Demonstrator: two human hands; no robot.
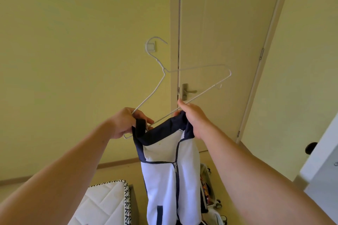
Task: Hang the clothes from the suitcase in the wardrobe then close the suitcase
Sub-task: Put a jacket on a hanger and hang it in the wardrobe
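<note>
Head view, left hand (126, 122) and right hand (194, 118) gripping wire hanger (159, 62) and jacket (162, 181), yellow wall (73, 42), closed door (223, 33).

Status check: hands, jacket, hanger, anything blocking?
Left hand grips hanger end and jacket collar. Right hand grips hanger bar and collar. Jacket hangs below, not yet on hanger. Nothing blocking the hanger.

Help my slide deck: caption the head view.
Left hand and right hand hold a wire hanger at the navy collar of a white zip jacket, facing a door.
</note>
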